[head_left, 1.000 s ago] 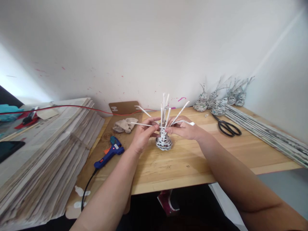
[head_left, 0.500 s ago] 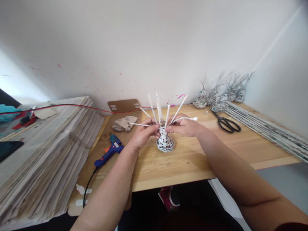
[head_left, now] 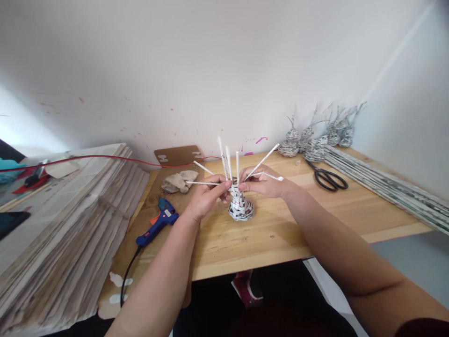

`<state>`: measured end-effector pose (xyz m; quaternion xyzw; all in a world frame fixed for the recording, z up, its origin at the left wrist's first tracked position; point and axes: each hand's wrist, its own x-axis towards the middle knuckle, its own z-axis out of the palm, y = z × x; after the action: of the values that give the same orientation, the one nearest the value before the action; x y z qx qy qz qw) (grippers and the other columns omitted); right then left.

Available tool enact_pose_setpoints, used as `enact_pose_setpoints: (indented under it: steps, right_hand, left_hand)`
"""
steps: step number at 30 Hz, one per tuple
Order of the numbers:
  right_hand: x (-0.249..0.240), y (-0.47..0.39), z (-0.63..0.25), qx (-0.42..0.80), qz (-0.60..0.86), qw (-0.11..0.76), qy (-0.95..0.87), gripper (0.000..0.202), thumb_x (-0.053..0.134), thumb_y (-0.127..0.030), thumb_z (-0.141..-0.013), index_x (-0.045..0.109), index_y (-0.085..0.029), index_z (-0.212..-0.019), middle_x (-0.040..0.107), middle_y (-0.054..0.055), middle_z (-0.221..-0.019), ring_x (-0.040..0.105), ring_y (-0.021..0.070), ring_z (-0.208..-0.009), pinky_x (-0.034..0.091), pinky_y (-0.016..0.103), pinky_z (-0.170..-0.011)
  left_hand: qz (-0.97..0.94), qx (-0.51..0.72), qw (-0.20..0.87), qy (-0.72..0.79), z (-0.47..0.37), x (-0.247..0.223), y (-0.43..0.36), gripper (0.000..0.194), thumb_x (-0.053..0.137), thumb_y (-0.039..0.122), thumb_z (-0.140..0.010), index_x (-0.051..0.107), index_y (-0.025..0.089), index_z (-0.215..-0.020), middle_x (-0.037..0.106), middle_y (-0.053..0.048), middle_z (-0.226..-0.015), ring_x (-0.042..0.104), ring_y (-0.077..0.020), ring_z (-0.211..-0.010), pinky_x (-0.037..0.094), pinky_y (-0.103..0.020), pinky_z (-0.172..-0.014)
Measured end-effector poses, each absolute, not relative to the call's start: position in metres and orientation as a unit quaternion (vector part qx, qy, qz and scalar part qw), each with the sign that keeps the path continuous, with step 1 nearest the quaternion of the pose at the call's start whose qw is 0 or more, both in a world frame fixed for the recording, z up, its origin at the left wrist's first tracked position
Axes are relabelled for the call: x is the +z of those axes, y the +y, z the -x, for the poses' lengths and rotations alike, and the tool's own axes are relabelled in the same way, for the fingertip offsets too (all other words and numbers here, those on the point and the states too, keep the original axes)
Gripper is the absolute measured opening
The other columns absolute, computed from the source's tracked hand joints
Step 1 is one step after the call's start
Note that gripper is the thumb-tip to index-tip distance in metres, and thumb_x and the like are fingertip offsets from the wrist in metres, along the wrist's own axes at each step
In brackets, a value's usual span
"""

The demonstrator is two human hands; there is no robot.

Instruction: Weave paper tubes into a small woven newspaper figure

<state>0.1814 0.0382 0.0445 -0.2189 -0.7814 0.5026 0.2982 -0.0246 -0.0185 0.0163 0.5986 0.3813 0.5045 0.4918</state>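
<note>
A small bulb-shaped woven paper piece (head_left: 241, 208) stands on the wooden table in front of me, wide at the base and narrow at the neck. Several white rolled-paper strips (head_left: 260, 162) stick up and out from its neck. My left hand (head_left: 209, 193) pinches the left side of the neck with thumb and fingers. On the other side, my right hand (head_left: 264, 183) grips the neck's rim and the base of the strips between thumb and fingers. Parts of the fingers behind the strips are hidden.
A blue glue gun (head_left: 157, 224) lies on a brown board at left, near a crumpled cloth (head_left: 176, 181). Stacked newspaper (head_left: 105, 220) fills the far left. Black scissors (head_left: 329, 179), long paper rolls (head_left: 379, 183) and several finished-looking woven pieces (head_left: 289, 143) are at right.
Both hands stay at the neck. The upright strips have shifted: a middle one now stands straighter, and the right-hand strip leans further out to the right. The view has moved slightly.
</note>
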Motion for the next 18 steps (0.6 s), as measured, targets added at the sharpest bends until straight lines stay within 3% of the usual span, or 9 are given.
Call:
enact_pose_setpoints:
  steps: [10, 14, 18]
  right_hand:
    - [0.0413, 0.0418, -0.1827, 0.507, 0.219, 0.313, -0.772, 0.026, 0.079, -0.041, -0.076, 0.066, -0.019, -0.074, 0.064, -0.002, -0.07, 0.058, 0.0124, -0.066, 0.049, 0.029, -0.068]
    - [0.0423, 0.0408, -0.1831, 0.526, 0.217, 0.299, -0.766, 0.027, 0.08, -0.04, -0.075, 0.065, -0.018, -0.073, 0.063, -0.002, -0.07, 0.058, 0.0129, -0.067, 0.049, 0.029, -0.067]
    - [0.0402, 0.0434, -0.1841, 0.543, 0.23, 0.3, -0.75, 0.025, 0.081, -0.038, -0.074, 0.068, -0.019, -0.083, 0.064, -0.002, -0.072, 0.059, 0.0124, -0.068, 0.05, 0.028, -0.068]
  left_hand:
    - [-0.574, 0.516, 0.508, 0.382, 0.0189, 0.0129, -0.0204, 0.035, 0.075, 0.05, -0.081, 0.064, 0.016, -0.079, 0.064, 0.0, -0.066, 0.06, -0.0113, -0.058, 0.053, -0.023, -0.054]
    - [-0.551, 0.53, 0.534, 0.361, 0.0178, 0.0103, -0.0193, 0.037, 0.08, 0.048, -0.076, 0.062, 0.016, -0.076, 0.068, -0.001, -0.071, 0.065, -0.0123, -0.063, 0.056, -0.024, -0.061]
    - [-0.59, 0.546, 0.454, 0.384, 0.0199, 0.0101, -0.0184, 0.034, 0.078, 0.048, -0.078, 0.064, 0.016, -0.077, 0.07, -0.002, -0.072, 0.066, -0.0139, -0.063, 0.056, -0.027, -0.065]
